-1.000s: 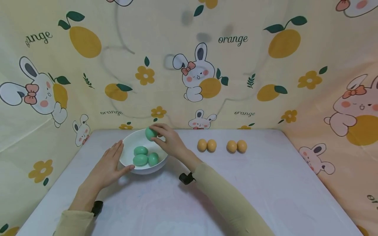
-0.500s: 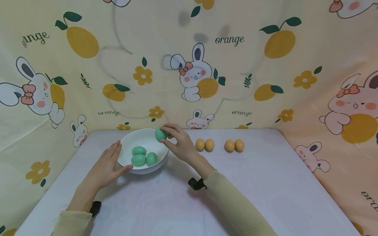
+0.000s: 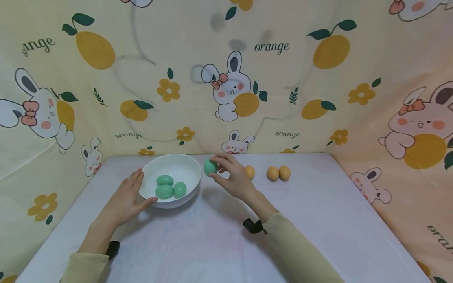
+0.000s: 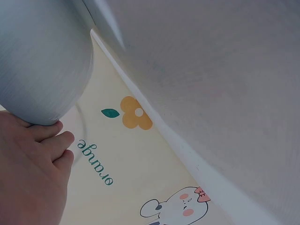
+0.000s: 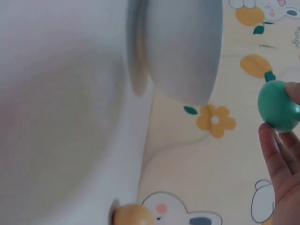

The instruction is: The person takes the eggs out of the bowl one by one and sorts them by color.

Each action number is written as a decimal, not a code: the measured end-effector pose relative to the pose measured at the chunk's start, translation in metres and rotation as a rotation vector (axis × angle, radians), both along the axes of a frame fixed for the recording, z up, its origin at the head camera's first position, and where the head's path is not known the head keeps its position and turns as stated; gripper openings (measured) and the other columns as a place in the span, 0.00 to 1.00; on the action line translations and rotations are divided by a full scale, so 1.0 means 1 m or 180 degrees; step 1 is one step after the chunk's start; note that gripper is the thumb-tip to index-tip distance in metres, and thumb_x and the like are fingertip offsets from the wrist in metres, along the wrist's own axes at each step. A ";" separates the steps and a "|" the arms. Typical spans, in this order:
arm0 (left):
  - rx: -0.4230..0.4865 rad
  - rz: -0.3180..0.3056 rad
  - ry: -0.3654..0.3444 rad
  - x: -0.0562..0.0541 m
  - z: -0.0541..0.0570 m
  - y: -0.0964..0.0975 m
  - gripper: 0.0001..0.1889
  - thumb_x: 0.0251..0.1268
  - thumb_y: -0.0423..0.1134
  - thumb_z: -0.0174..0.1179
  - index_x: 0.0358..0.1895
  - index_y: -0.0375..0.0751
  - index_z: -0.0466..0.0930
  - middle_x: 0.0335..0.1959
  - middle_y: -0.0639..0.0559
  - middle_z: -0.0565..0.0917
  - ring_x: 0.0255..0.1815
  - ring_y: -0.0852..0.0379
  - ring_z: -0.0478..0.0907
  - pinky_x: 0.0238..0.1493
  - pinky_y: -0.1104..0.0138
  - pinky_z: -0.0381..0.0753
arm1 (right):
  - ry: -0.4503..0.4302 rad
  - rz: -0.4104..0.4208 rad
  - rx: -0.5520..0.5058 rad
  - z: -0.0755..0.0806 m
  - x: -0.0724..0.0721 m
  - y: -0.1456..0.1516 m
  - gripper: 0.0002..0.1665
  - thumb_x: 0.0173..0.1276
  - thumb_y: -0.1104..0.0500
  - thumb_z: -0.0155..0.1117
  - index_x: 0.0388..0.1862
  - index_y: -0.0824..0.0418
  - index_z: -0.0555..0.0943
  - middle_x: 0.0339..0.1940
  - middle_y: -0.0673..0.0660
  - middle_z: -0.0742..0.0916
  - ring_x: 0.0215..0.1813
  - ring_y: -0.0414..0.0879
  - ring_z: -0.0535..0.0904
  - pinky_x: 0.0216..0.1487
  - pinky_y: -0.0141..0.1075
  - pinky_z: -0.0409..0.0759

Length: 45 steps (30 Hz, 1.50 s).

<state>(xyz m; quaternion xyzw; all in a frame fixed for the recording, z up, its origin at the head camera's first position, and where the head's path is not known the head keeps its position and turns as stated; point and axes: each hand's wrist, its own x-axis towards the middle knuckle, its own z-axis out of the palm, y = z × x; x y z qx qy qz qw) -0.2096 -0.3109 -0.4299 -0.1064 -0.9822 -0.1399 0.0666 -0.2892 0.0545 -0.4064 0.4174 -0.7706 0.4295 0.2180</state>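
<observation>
A white bowl stands on the left part of the table, with three green eggs lying in it. My left hand rests along the bowl's left side, fingers extended against the outer wall and thumb at the near rim. In the left wrist view, the left fingers touch the bowl from outside. Just right of the bowl, above the table, my right hand pinches another green egg between thumb and fingers. The right wrist view shows this egg held at the fingertips.
A yellow-orange egg sits behind the right hand, which hides its neighbour. Farther right lies a pair of yellow-orange eggs. A printed cloth with rabbits and oranges rises behind the white table.
My right hand has carried its green egg rightward, from over the bowl to beyond its right rim. My left hand stays at the bowl. The head view has shifted slightly.
</observation>
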 end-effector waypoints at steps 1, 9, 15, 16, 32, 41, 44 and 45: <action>0.0007 -0.0007 0.0004 0.000 0.000 0.000 0.59 0.69 0.70 0.57 0.81 0.22 0.45 0.83 0.26 0.49 0.82 0.28 0.48 0.81 0.37 0.50 | -0.0018 0.0001 0.0027 -0.001 0.000 0.003 0.27 0.66 0.64 0.77 0.63 0.65 0.81 0.63 0.59 0.81 0.48 0.47 0.84 0.50 0.32 0.88; 0.0007 -0.0024 0.0003 0.000 0.001 0.000 0.58 0.70 0.70 0.57 0.81 0.22 0.45 0.83 0.26 0.49 0.82 0.28 0.47 0.82 0.38 0.49 | -0.0434 -0.0091 0.0344 -0.010 0.002 0.030 0.26 0.68 0.62 0.76 0.63 0.63 0.81 0.62 0.58 0.81 0.45 0.44 0.85 0.50 0.31 0.88; 0.0002 -0.0015 0.0022 0.000 0.000 -0.001 0.59 0.69 0.69 0.58 0.80 0.21 0.46 0.83 0.26 0.49 0.82 0.28 0.48 0.81 0.37 0.49 | -0.0810 -0.0091 0.0506 -0.014 0.000 0.047 0.26 0.67 0.63 0.76 0.62 0.64 0.82 0.58 0.60 0.83 0.43 0.46 0.87 0.46 0.32 0.89; -0.0001 -0.0010 0.0033 0.000 0.000 -0.001 0.59 0.69 0.69 0.58 0.80 0.22 0.46 0.83 0.26 0.49 0.82 0.28 0.48 0.81 0.37 0.50 | -0.0861 -0.0108 0.0556 -0.014 0.000 0.049 0.26 0.67 0.63 0.76 0.63 0.63 0.82 0.58 0.60 0.83 0.43 0.45 0.87 0.46 0.31 0.88; -0.0014 -0.0011 -0.0009 -0.001 -0.001 -0.002 0.59 0.69 0.70 0.57 0.81 0.22 0.46 0.83 0.26 0.49 0.82 0.28 0.48 0.81 0.37 0.49 | -0.1737 -0.0243 0.1027 -0.030 -0.002 0.078 0.25 0.68 0.59 0.76 0.63 0.59 0.83 0.54 0.56 0.87 0.40 0.40 0.86 0.43 0.34 0.87; 0.0010 -0.0043 0.0018 -0.001 -0.002 -0.002 0.58 0.70 0.69 0.57 0.80 0.21 0.46 0.83 0.26 0.49 0.82 0.28 0.47 0.81 0.38 0.49 | -0.2094 -0.0264 0.1090 -0.037 -0.003 0.085 0.24 0.68 0.58 0.75 0.62 0.57 0.83 0.55 0.57 0.87 0.37 0.42 0.85 0.38 0.35 0.86; 0.0014 -0.0040 0.0006 -0.001 -0.001 -0.002 0.58 0.69 0.69 0.57 0.80 0.21 0.46 0.82 0.26 0.49 0.82 0.28 0.47 0.81 0.37 0.49 | -0.2170 -0.0287 0.1128 -0.039 -0.001 0.085 0.23 0.68 0.57 0.75 0.61 0.56 0.84 0.54 0.56 0.87 0.37 0.43 0.84 0.38 0.35 0.86; 0.0015 -0.0038 0.0001 -0.001 0.000 -0.002 0.59 0.69 0.69 0.57 0.80 0.21 0.46 0.82 0.26 0.49 0.82 0.28 0.47 0.81 0.37 0.49 | -0.2180 -0.0289 0.1137 -0.040 -0.001 0.086 0.23 0.68 0.57 0.75 0.61 0.56 0.84 0.54 0.56 0.87 0.37 0.43 0.84 0.38 0.36 0.86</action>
